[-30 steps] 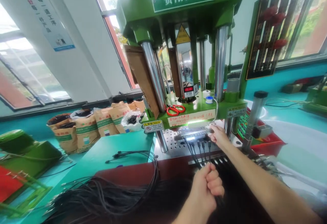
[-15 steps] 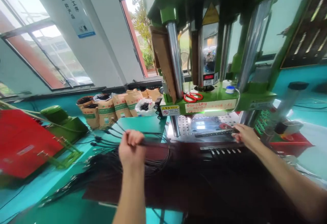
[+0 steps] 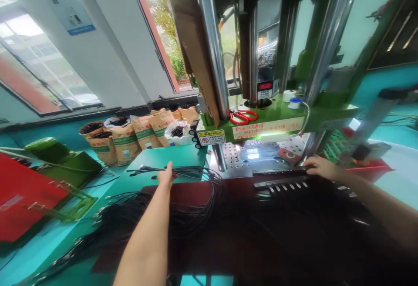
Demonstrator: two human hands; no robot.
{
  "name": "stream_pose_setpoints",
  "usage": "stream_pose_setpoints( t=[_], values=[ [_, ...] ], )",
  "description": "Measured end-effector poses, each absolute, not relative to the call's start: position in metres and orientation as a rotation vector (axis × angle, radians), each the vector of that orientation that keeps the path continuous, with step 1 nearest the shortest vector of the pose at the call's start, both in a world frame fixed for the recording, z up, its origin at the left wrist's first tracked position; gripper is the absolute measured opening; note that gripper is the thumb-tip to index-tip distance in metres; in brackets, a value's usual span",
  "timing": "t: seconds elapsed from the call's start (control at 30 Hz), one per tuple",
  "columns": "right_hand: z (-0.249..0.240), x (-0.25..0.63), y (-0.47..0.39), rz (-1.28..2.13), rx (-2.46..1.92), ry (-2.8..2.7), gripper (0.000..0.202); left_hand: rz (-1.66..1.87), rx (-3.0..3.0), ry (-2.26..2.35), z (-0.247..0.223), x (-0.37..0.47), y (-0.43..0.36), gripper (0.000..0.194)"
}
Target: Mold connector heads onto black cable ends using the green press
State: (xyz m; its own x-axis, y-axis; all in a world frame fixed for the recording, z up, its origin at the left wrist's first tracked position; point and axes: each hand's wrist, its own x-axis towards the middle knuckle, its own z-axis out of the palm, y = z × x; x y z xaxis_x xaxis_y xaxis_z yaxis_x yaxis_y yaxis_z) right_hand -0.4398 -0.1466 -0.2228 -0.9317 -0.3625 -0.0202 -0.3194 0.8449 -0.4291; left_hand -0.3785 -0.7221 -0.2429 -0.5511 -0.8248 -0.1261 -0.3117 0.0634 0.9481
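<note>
My left hand (image 3: 166, 176) is over the green tabletop, closed around a bundle of black cables (image 3: 192, 172), thumb on top. The cables' loose ends point left, and their length loops back to the right over the dark red board. At the press, my right hand (image 3: 321, 168) grips the right end of a narrow dark metal bar (image 3: 277, 172), which lies along the front edge of the steel plate (image 3: 231, 157). In front of that bar sits a toothed metal strip (image 3: 281, 186) with several pale prongs. The fingertips of my right hand are partly hidden.
The green press (image 3: 267, 129) stands ahead, with red-handled scissors (image 3: 243, 117) and tape rolls (image 3: 294, 103) on its ledge. More black cables (image 3: 117, 216) lie at left. Paper sacks (image 3: 124, 142) line the wall. A dark red board (image 3: 192, 192) covers the near table.
My left hand has moved forward with the cable bundle, bringing it low over the green tabletop. My right hand and the metal bar have come down nearer the plate's front edge. The view has shifted.
</note>
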Motion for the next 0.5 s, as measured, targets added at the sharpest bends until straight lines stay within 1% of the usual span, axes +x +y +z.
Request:
stream_pose_setpoints(
  t=[0.13,0.2,0.27,0.33,0.43,0.5],
  values=[
    [-0.229,-0.440,-0.155,-0.460,-0.601,2.992,0.022,-1.723,1.186,-2.136,-0.232,-0.378,-0.728,0.047],
    [-0.226,-0.433,-0.158,-0.373,-0.626,3.036,0.025,-1.781,1.169,-2.274,-0.221,-0.376,-0.722,0.053],
    [-0.220,-0.419,-0.160,-0.304,-0.694,3.061,0.031,-1.783,1.024,-2.454,-0.205,-0.370,-0.704,0.052],
    [-0.214,-0.403,-0.162,-0.242,-0.803,3.042,0.035,-1.754,0.662,-2.656,-0.188,-0.358,-0.671,0.048],
    [-0.209,-0.381,-0.168,-0.141,-0.929,2.975,0.041,-1.742,0.088,-2.824,-0.167,-0.326,-0.599,0.043],
    [-0.206,-0.375,-0.173,-0.070,-0.945,2.953,0.043,-1.733,-0.255,-3.075,-0.163,-0.301,-0.544,0.040]
  ],
)
